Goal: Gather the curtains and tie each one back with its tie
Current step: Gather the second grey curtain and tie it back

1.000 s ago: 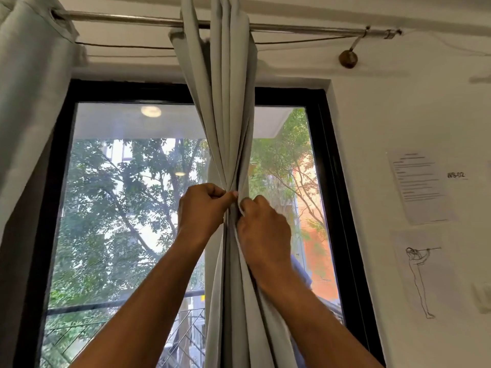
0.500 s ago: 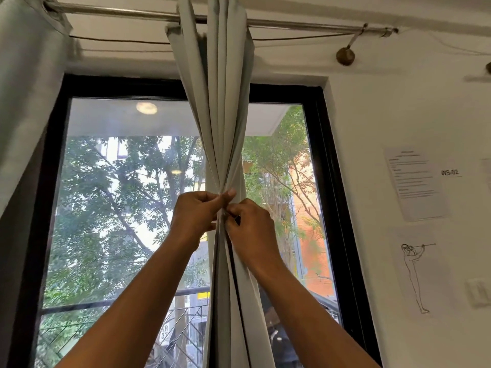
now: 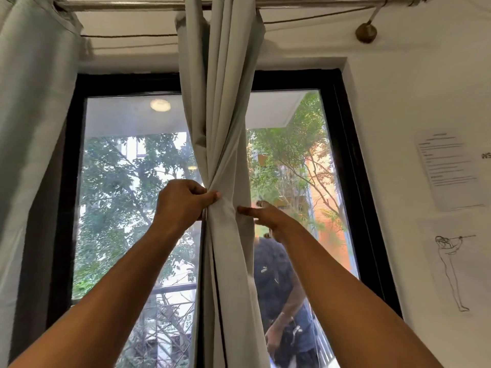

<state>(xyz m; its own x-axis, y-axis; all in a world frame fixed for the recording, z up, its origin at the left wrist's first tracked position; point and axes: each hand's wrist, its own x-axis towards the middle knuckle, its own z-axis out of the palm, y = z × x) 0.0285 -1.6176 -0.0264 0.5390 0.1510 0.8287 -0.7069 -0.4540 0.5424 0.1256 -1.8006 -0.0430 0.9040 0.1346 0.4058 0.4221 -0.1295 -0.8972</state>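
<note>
A pale grey curtain (image 3: 225, 107) hangs gathered into a narrow bundle from the metal rod (image 3: 305, 2), in front of the middle of the window. My left hand (image 3: 183, 201) grips the bundle at its pinched waist from the left, thumb pressed on the cloth. My right hand (image 3: 265, 215) is off to the right of the bundle with fingers stretched out, only the thumb tip near the fabric. A second grey curtain (image 3: 34, 115) hangs at the far left. No tie is plainly visible; a thin dark edge runs down the bundle's left side.
The black-framed window (image 3: 348, 155) fills the middle, with trees outside and a person reflected or standing at lower right (image 3: 281, 288). A white wall on the right carries a printed sheet (image 3: 449, 171) and a line drawing (image 3: 451, 269). A round knob (image 3: 366, 33) hangs near the rod's end.
My right hand has let go of the curtain and opened, moving right of the bundle. My left hand keeps its grip at the waist. The view has moved closer.
</note>
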